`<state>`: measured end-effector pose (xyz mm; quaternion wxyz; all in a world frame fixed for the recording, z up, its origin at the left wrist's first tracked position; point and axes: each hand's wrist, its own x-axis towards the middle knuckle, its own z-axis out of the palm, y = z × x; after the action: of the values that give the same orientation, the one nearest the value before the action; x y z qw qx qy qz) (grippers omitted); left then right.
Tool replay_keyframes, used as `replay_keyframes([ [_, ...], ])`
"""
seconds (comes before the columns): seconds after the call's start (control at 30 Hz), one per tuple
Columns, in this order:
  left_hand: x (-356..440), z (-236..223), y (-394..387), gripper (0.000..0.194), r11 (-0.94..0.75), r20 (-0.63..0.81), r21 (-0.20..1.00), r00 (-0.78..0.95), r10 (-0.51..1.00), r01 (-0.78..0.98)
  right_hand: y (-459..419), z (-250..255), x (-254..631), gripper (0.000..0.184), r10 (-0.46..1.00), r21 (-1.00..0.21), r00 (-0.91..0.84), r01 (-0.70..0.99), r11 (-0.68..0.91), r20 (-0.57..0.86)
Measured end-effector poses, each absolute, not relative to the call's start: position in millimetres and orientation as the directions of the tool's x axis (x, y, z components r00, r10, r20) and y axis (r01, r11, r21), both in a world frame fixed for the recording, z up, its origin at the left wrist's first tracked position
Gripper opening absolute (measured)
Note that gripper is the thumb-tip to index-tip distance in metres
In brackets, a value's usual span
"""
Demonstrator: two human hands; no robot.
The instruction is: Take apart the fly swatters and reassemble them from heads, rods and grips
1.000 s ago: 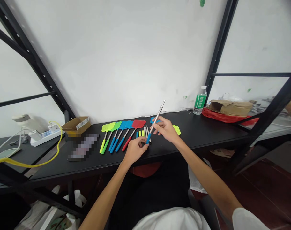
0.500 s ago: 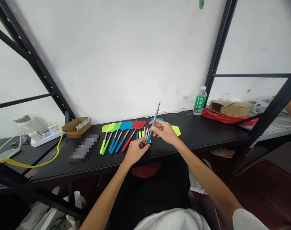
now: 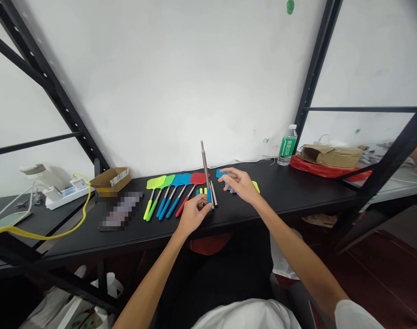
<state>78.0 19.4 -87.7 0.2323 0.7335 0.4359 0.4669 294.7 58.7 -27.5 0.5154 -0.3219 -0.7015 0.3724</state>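
My left hand [image 3: 195, 212] grips a telescopic fly swatter handle [image 3: 205, 164] by its blue end; the bare metal rod points up, with no head on it. Above the table, my right hand [image 3: 241, 185] is open, fingers spread and holding nothing. Close to its fingertips lies a blue swatter head [image 3: 221, 173], and a yellow swatter head [image 3: 257, 186] is mostly hidden behind the hand. Loose handles [image 3: 214, 195] lie beside my left hand. To the left, several whole fly swatters with yellow, green, blue and red heads [image 3: 199, 178] lie in a row.
On the black table [image 3: 273, 196] are a small cardboard box [image 3: 114, 183], a blurred flat object [image 3: 122, 210] and a water bottle [image 3: 287, 145]. A yellow cable [image 3: 85, 205] and power strip [image 3: 66, 197] are at left. Black frame posts [image 3: 314, 68] flank the table.
My right hand has let go of the metal rod and moved slightly right. The rod, now in my left hand alone, has swung from leaning right to leaning slightly left.
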Motion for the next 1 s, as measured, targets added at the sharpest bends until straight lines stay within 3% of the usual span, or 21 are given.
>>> replay_keyframes([
  [1.0,78.7,-90.1,19.9,0.034,-0.47,0.442,0.791,0.164,0.882,0.392,60.8,-29.5,292.7,0.034,0.84,-0.853,-0.279,0.114,0.51,0.465],
])
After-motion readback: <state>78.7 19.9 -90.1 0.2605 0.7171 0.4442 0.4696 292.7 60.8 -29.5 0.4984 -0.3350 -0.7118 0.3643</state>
